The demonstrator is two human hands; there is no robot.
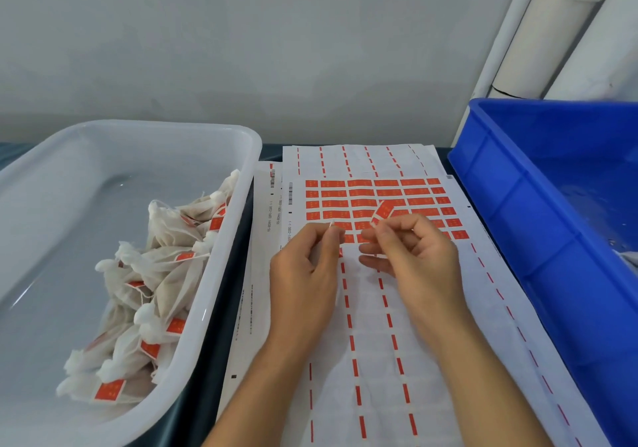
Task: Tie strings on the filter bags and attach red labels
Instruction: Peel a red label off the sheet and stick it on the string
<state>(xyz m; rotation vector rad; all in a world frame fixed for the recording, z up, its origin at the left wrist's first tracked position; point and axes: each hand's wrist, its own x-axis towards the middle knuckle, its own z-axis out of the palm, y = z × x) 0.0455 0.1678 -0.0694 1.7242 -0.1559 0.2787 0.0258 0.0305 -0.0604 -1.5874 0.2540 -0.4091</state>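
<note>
A sheet of red labels (362, 193) lies on the table in front of me, with rows of labels left in its upper half and bare backing below. My right hand (411, 246) pinches one peeled red label (382, 212) that sticks up above the sheet. My left hand (307, 260) hovers beside it, fingers curled, pinching a small white end (332, 224), perhaps a string; I cannot make out more of it. Several filter bags (162, 274) with red labels attached lie heaped in a white tub (221, 274) at the left.
A blue plastic crate (538, 225) stands at the right, its wall close to the sheet's edge. More label sheets (266, 225) lie under the top one. White pipes (552, 32) lean in the back right corner against a grey wall.
</note>
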